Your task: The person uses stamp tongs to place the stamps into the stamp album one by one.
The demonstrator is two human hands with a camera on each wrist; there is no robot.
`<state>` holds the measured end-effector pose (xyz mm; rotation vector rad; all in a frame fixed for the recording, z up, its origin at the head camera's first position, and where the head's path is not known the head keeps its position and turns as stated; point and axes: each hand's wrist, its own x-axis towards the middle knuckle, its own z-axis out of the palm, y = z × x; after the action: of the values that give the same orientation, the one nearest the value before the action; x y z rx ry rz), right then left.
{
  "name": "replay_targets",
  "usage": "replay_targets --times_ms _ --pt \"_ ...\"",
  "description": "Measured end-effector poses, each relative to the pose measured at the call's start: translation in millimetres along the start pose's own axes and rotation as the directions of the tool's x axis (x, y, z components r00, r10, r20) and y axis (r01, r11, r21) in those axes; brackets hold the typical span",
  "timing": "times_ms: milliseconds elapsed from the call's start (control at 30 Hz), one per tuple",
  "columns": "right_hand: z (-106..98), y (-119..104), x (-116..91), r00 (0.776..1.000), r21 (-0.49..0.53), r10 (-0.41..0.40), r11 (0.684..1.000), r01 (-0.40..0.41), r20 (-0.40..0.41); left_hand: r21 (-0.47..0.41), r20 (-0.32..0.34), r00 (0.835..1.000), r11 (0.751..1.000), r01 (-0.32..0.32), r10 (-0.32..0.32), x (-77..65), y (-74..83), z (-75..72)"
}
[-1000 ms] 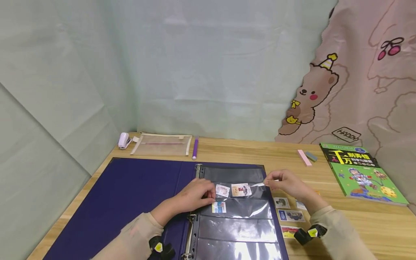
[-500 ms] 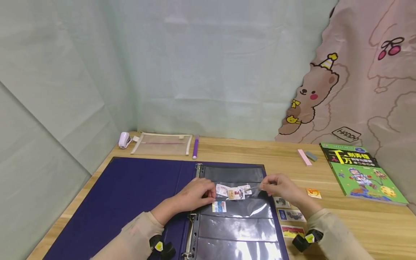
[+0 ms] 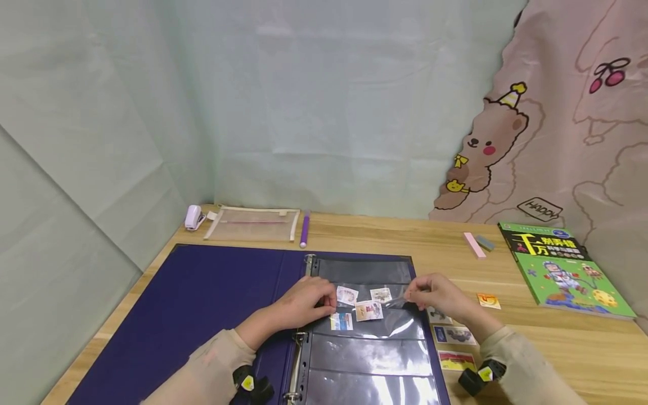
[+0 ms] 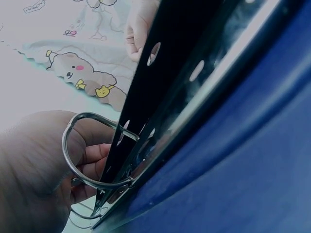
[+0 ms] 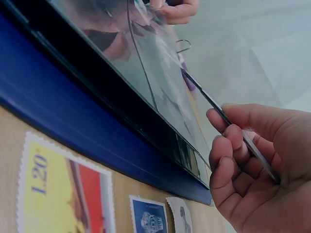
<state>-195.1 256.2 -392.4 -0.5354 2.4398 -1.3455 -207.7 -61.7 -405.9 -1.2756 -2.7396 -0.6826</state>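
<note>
My right hand (image 3: 437, 295) holds slim metal tweezers (image 5: 214, 103), their tip at the right edge of a stamp with a red-and-brown picture (image 3: 368, 310). That stamp sits low over the black album page (image 3: 369, 355), below and between a pinkish stamp (image 3: 347, 295) and a pale stamp (image 3: 381, 295) in the second row. A blue stamp (image 3: 341, 321) lies just to the left. My left hand (image 3: 306, 304) lies across the rings at the page's left side, its thumb and fingertips pinching the clear pocket film (image 5: 146, 14). In the left wrist view a ring (image 4: 68, 145) partly covers that hand.
The binder's blue cover (image 3: 217, 309) lies open leftward. Several stamps, including a red-yellow one (image 3: 455, 360) and an orange one (image 3: 488, 300), lie to its right. Behind are a stapler (image 3: 193, 217), mesh pouch (image 3: 253, 225) and purple marker (image 3: 304, 230); a green book (image 3: 567, 270) is far right.
The red-and-brown stamp has moved left and down with the tweezers, uncovering the pale stamp. My right hand has shifted slightly down and left; my left hand has stayed put.
</note>
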Motion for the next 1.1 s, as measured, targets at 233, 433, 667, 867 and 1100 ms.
replay_targets --times_ms 233,433,667,867,1100 --pt "-2.6 -1.9 1.1 0.998 -0.010 -0.025 1.000 0.026 0.058 0.004 -0.004 1.000 1.000 0.003 -0.003 -0.3 -0.9 0.6" --pt "-6.3 -3.8 2.0 0.993 -0.026 -0.045 0.999 0.048 0.112 -0.003 -0.004 1.000 1.000 0.003 -0.003 -0.1 -1.7 2.3" --pt "-9.7 -7.6 3.8 0.987 -0.046 -0.007 0.999 0.015 0.160 -0.006 -0.009 1.000 1.000 -0.002 0.002 -0.2 -2.1 3.0" --pt "-14.7 -8.8 7.0 0.979 -0.060 0.018 0.998 -0.006 0.202 -0.008 0.002 1.000 1.000 0.007 -0.007 -0.1 -1.0 1.2" --pt "-24.6 -10.1 9.4 0.974 -0.062 0.065 0.997 -0.053 0.218 -0.011 0.005 1.000 1.000 0.001 -0.001 0.1 -0.2 0.6"
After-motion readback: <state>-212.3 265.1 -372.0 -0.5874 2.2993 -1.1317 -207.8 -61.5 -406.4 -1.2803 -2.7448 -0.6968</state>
